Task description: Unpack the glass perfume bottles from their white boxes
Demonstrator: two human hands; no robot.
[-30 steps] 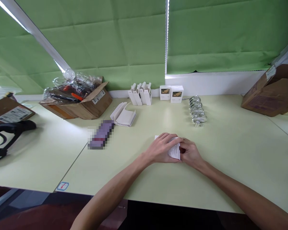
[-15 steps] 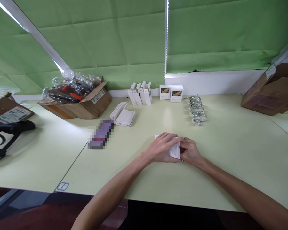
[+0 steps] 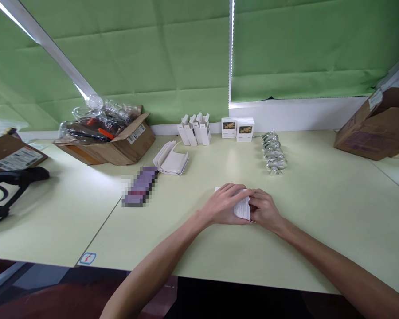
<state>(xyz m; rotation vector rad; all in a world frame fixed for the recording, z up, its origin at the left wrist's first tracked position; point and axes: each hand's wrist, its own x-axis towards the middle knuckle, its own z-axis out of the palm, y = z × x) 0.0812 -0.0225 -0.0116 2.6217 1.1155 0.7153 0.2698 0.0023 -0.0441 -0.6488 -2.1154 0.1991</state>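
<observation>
The left hand [image 3: 223,204] lies over a small white box [image 3: 242,209], gripping it, fingers curled across its far side and thumb along the near edge. A face with small print shows between this hand and the right hand [image 3: 264,212], and a white corner peeks out past the left hand's knuckles. The right hand is bent in narrow against the box's right end; whether its fingers reach inside or pinch something is hidden. Box and hands are low over the surface [image 3: 239,254].

Beyond the left hand, slightly to its left, stands a row of white cases [image 3: 194,131] with raised flaps. Straight ahead of the hands, two printed boxes [image 3: 237,130] stand side by side. Ahead of the right hand, shiny clear packs [image 3: 274,153] lie in a line running away from it. Ahead and left of the left hand are white booklets [image 3: 173,162], one propped open, with a pixelated purple thing [image 3: 141,186] just nearer. Farther left of that hand sits a carton [image 3: 129,144] heaped with wrapped items [image 3: 99,124]; well to the right of the right hand stands another, the brown carton [image 3: 372,128].
</observation>
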